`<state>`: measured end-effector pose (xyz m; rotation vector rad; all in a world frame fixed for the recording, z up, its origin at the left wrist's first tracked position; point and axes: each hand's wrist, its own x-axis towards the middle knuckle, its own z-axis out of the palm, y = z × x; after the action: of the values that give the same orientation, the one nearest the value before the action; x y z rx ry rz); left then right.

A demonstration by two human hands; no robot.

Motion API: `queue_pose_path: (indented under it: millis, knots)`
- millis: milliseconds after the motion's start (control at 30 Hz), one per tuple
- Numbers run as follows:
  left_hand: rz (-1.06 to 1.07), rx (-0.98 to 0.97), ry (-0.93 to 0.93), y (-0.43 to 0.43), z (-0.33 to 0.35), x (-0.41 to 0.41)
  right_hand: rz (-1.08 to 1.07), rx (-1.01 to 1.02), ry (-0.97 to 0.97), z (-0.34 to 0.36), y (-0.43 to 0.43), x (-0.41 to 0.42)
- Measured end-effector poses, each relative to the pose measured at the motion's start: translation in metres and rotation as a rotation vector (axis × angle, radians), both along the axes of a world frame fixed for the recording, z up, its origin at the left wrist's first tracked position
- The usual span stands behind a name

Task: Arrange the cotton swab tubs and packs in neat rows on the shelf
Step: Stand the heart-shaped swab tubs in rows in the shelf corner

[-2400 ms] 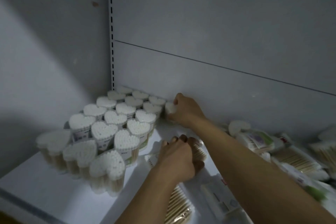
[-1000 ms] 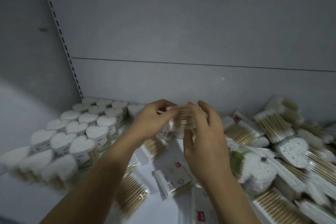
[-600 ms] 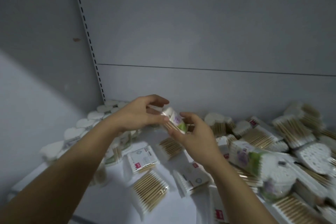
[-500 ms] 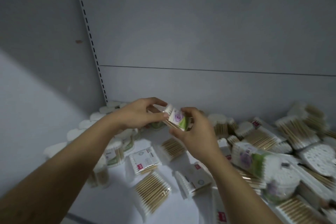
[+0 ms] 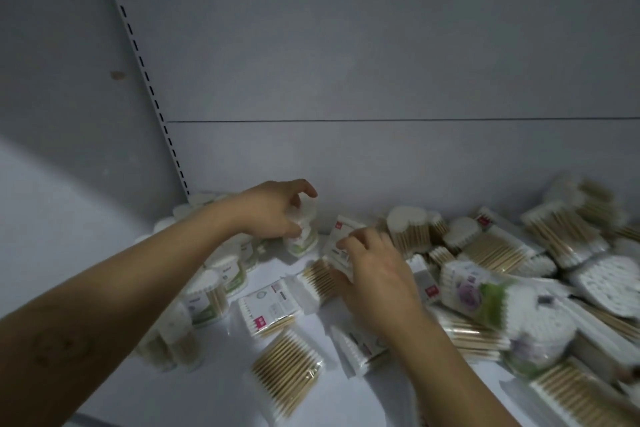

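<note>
My left hand (image 5: 273,211) grips a heart-shaped swab tub (image 5: 304,230) with a green label, upright at the shelf's back, at the right end of the rows of heart-shaped tubs (image 5: 211,284). My left forearm hides most of those rows. My right hand (image 5: 374,270) holds a flat white swab pack (image 5: 341,239) with a red mark, tilted up just right of the tub. Loose flat packs (image 5: 287,367) lie in front of my hands.
A jumbled heap of swab packs and tubs (image 5: 519,274) fills the right side of the white shelf (image 5: 214,392). The grey back panel (image 5: 381,80) and a slotted upright (image 5: 145,80) close off the rear and left.
The tub passed from both hands to my left hand, which carried it left to the end of the rows. My right hand dropped onto a flat pack.
</note>
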<state>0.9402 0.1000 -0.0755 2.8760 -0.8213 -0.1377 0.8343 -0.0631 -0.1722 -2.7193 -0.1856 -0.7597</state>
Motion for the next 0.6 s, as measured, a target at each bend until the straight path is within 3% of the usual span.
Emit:
queue_pose_path:
  millis: [133,333,600]
  knots:
    - [-0.044,0.257,-0.101,-0.005,-0.013,0.016,-0.004,-0.043,0.067,0.0,0.0,0.001]
    - [-0.103,0.414,-0.179,0.0,-0.03,0.034,-0.02,-0.054,0.095,-0.001,0.0,0.0]
    - [-0.049,0.44,-0.331,0.014,-0.04,0.037,-0.029,-0.08,0.139,0.001,0.004,-0.001]
